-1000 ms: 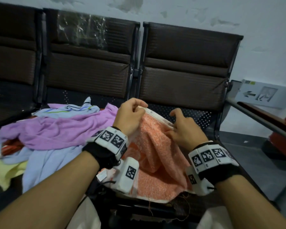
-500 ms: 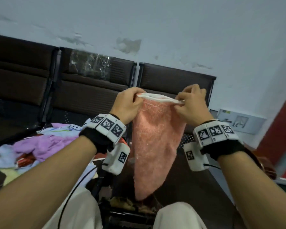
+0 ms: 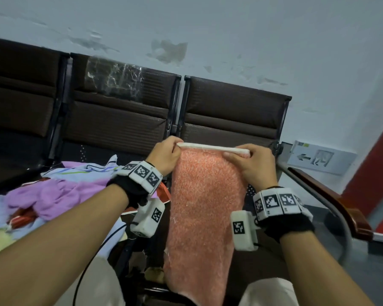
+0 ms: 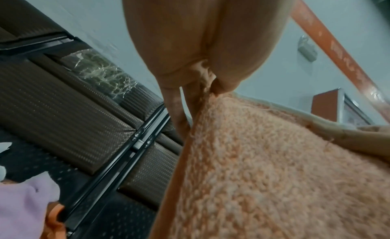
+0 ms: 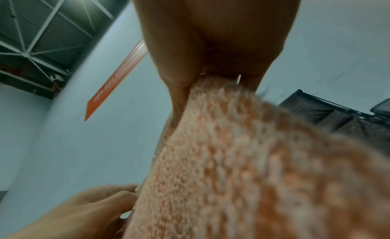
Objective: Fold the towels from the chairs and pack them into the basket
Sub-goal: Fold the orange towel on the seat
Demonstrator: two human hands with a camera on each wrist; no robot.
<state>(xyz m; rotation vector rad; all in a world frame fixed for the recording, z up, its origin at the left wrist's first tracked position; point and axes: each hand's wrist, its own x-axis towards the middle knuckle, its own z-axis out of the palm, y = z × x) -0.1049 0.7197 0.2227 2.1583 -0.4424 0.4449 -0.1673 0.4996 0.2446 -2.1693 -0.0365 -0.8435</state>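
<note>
An orange towel with a white top hem hangs in the air in front of the chairs. My left hand pinches its upper left corner and my right hand pinches its upper right corner, so the hem is stretched flat between them. Seen from the left wrist, the towel runs down from my pinching left hand. From the right wrist, the towel drops away from my right hand. No basket shows in any view.
A pile of towels lies on the middle seat: a purple one, a light blue striped one and others. Brown chairs stand in a row against the wall. A wooden armrest runs at the right.
Both hands have lifted the orange towel off the seat and pulled apart, so it now hangs full length with its hem stretched wider than half a second ago.
</note>
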